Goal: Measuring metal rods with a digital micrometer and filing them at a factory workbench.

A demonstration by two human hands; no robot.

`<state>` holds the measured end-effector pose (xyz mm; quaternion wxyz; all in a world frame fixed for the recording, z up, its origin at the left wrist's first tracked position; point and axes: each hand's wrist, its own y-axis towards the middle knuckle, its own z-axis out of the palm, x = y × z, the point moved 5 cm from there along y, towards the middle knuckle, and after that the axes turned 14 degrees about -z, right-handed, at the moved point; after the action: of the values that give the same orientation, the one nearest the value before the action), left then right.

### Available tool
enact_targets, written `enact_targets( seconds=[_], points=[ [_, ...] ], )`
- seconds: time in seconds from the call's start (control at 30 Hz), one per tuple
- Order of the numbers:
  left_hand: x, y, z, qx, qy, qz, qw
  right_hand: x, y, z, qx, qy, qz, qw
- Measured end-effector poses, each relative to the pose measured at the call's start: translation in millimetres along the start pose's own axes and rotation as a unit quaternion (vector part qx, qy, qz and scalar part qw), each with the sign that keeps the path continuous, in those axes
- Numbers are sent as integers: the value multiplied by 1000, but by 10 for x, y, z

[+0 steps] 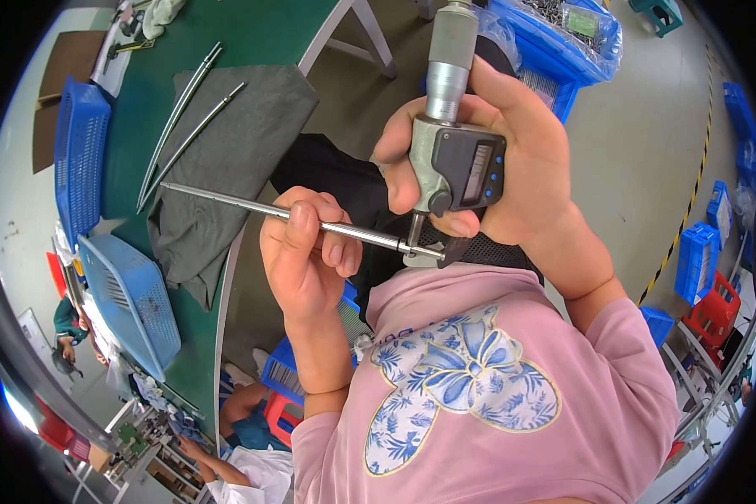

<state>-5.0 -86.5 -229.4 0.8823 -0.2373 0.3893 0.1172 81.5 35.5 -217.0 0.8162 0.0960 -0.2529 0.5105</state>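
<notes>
Your left hand (307,252) is closed around a thin steel rod (260,210), fingers wrapped near its right end; the rod looks stiff, smooth and probably slick, so a grip close to the measured end seems wise to stop it wagging. Its tip sits between the anvils of a digital micrometer (454,160), which your right hand (512,160) clamps by the frame, thumb by the display. The gauge looks dense and delicate. At ten o'clock, two more rods (185,126) lie on a grey cloth (235,151) on the green bench (143,126). Blue mesh baskets (80,151) stand at nine o'clock, contents hidden; a blue bin (563,50) at one o'clock holds bagged small parts.
</notes>
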Motion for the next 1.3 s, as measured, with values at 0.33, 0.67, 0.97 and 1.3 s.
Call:
enact_targets(
  seconds=[0.33, 0.67, 0.97, 1.3],
  points=[
    [15, -5, 23, -9, 7, 0, 1000, -4, -6, -18, 30, -38, -7, 999],
    [-12, -14, 32, -6, 8, 3, 1000, -8, -20, 27, 23, -36, 0, 999],
    [-17, -12, 39, 11, -3, 7, 1000, 24, -22, 6, 0, 7, -15, 1000],
    [-12, -6, 47, 5, 6, 1, 1000, -25, -14, -14, -3, 21, 10, 1000]
  ],
)
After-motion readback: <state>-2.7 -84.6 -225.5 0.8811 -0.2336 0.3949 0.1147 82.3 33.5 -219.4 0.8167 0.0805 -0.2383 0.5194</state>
